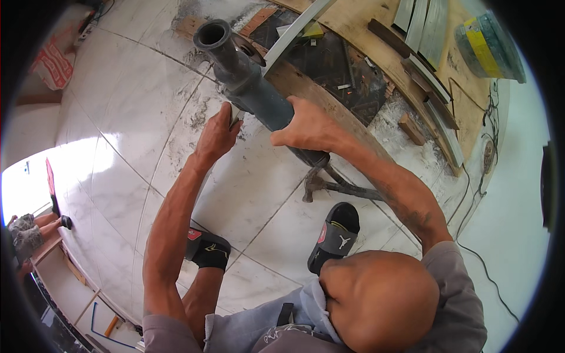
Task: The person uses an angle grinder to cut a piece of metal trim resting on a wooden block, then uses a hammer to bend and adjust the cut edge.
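Note:
My right hand (pixel 309 125) is wrapped around the dark body of an angle grinder (pixel 259 94), whose flared side handle (pixel 213 35) sticks up. Part of its disc (pixel 250 50) shows beside the handle. A pale metal strip (pixel 300 29) runs under the grinder from the far side. My left hand (pixel 218 134) is closed on that strip just left of the grinder, its fingertips partly hidden. Whether the disc touches the strip I cannot tell. Below the grinder's rear end, a hammer (pixel 315 183) lies on the tiles, close to my right foot.
Beyond the grinder are a wooden plank (pixel 329 94), a dusty plywood board (pixel 353 17) and several metal strips (pixel 421 29). A wood block (pixel 412 129) lies nearer. A bucket (pixel 491 50) stands far right, with cables (pixel 479 253) along the wall. Another person's legs (pixel 44 229) show far left.

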A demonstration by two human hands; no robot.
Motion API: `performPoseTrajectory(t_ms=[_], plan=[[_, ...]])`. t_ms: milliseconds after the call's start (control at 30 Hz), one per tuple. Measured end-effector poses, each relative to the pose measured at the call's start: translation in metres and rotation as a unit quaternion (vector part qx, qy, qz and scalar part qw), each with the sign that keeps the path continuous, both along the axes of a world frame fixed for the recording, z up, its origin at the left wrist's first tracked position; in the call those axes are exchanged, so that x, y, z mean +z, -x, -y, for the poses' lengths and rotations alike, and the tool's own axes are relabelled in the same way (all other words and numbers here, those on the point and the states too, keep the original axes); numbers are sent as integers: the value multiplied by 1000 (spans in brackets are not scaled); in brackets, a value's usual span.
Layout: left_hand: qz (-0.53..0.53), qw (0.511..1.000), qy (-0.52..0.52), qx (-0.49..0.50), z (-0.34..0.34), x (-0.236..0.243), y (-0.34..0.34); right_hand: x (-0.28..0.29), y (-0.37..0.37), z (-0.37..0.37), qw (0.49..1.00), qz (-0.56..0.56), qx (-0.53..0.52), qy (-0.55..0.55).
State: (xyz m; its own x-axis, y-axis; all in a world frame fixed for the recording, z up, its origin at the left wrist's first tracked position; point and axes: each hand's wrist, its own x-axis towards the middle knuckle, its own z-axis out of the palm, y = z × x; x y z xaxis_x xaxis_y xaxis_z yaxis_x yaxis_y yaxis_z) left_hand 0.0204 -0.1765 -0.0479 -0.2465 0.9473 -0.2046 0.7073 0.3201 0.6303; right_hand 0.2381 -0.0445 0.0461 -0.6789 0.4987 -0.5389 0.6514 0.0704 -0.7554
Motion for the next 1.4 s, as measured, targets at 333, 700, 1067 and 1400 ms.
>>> performPoseTrajectory(t_ms=[333,700,1067,1400], plan=[[33,997,-61,-30,6,-4,9,17,5,-7,997,35,67,-33],[12,999,2,-36,12,1,8,7,-6,-6,997,21,65,-33],[26,974,-221,36,21,6,-1,5,-5,-4,997,51,47,-22],[15,947,-300,115,3,33,-48,17,-8,-5,999,31,22,-10]])
